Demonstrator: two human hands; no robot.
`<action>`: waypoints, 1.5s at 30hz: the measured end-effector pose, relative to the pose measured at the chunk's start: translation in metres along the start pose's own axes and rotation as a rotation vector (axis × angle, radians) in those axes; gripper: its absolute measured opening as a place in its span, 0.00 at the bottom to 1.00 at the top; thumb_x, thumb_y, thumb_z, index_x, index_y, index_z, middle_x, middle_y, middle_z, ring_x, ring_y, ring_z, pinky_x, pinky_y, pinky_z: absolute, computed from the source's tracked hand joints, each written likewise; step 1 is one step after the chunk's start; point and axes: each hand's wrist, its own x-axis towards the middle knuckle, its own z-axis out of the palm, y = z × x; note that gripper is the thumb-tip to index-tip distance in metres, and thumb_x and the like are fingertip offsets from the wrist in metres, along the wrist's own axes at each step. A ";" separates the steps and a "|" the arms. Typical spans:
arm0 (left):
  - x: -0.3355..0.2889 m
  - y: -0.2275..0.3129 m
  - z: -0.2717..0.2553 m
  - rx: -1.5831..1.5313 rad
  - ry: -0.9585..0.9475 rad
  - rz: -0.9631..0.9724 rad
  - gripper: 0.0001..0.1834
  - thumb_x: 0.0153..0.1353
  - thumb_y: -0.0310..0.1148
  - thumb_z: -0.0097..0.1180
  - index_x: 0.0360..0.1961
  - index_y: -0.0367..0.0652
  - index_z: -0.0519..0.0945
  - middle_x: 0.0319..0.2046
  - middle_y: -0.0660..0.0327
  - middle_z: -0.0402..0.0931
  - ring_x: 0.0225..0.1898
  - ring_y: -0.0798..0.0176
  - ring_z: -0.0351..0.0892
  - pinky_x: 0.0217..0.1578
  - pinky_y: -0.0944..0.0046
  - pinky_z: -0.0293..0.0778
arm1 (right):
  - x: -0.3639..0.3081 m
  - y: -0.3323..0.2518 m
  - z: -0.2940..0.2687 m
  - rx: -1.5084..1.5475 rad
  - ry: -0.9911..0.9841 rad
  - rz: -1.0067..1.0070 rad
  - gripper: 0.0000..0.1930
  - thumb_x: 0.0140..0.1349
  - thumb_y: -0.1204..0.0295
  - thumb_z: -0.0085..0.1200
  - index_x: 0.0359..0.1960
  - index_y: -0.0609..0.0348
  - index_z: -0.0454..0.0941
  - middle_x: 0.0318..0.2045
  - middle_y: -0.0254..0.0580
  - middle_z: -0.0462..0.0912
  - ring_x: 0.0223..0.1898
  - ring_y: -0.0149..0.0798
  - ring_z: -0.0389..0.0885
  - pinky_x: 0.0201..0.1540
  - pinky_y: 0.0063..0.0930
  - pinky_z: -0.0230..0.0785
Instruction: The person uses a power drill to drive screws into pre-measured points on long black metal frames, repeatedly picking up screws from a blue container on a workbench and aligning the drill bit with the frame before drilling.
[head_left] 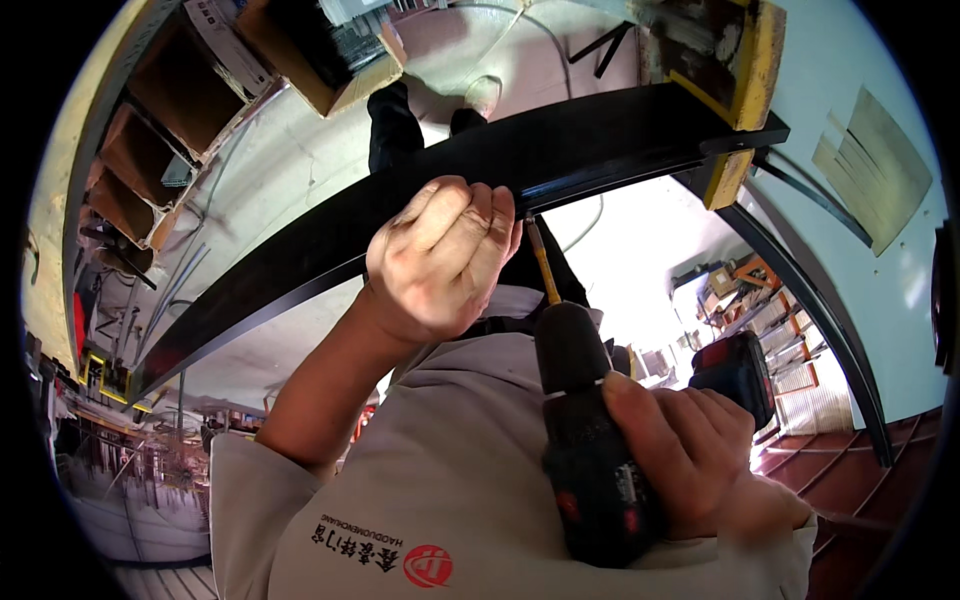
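A long black profile bar [330, 215] runs across in front of me, its curve bent by the lens. My left hand [440, 255] is closed on the bar's near edge, knuckles up; its fingertips are hidden, so anything small in them cannot be seen. My right hand [685, 445] grips a black cordless drill [590, 430]. The drill's battery pack [735, 375] shows beyond that hand. From the chuck a long, gold-coloured bit [543, 260] points away from me, its tip at the bar's near edge, just right of my left fingers.
Yellow-edged supports [757, 65] hold the bar's right end. Another black bar [830, 330] slopes down at the right, beside a pale panel [915, 300]. Open cardboard boxes [185, 80] stand at the far left. A dark-trousered leg and shoe [483, 97] show beyond the bar.
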 end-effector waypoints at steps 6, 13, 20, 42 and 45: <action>-0.004 0.002 0.001 0.009 0.026 0.069 0.20 0.43 0.20 0.74 0.40 0.30 0.83 0.33 0.53 0.80 0.33 0.52 0.81 0.33 0.58 0.80 | 0.004 -0.004 -0.008 0.121 0.010 0.008 0.32 0.59 0.67 0.65 0.67 0.59 0.71 0.30 0.45 0.82 0.26 0.47 0.85 0.27 0.38 0.76; -0.006 0.007 -0.002 -0.036 0.019 -0.018 0.17 0.48 0.28 0.74 0.39 0.35 0.84 0.32 0.53 0.80 0.37 0.47 0.81 0.38 0.53 0.79 | -0.060 -0.011 -0.035 0.046 0.104 -0.112 0.36 0.54 0.69 0.66 0.68 0.53 0.70 0.34 0.50 0.86 0.34 0.55 0.86 0.35 0.46 0.77; -0.008 0.010 -0.005 0.063 0.000 -0.180 0.16 0.48 0.36 0.72 0.39 0.42 0.88 0.37 0.51 0.82 0.38 0.44 0.83 0.42 0.51 0.82 | -0.090 0.007 -0.012 0.576 0.300 -0.300 0.37 0.55 0.83 0.65 0.69 0.71 0.68 0.49 0.46 0.86 0.51 0.29 0.81 0.61 0.28 0.70; -0.233 -0.092 -0.229 0.388 -0.239 -0.372 0.11 0.55 0.35 0.61 0.33 0.38 0.79 0.35 0.50 0.80 0.42 0.45 0.79 0.42 0.51 0.78 | 0.334 -0.252 0.048 0.675 0.589 -0.797 0.33 0.58 0.73 0.72 0.64 0.62 0.72 0.48 0.44 0.85 0.47 0.36 0.82 0.56 0.32 0.74; -0.263 -0.104 -0.261 0.372 -0.230 -0.422 0.12 0.53 0.35 0.65 0.34 0.38 0.80 0.35 0.51 0.80 0.42 0.46 0.79 0.44 0.51 0.77 | 0.345 -0.270 0.053 0.638 0.565 -0.728 0.37 0.58 0.72 0.72 0.68 0.62 0.68 0.51 0.48 0.83 0.50 0.39 0.82 0.58 0.32 0.73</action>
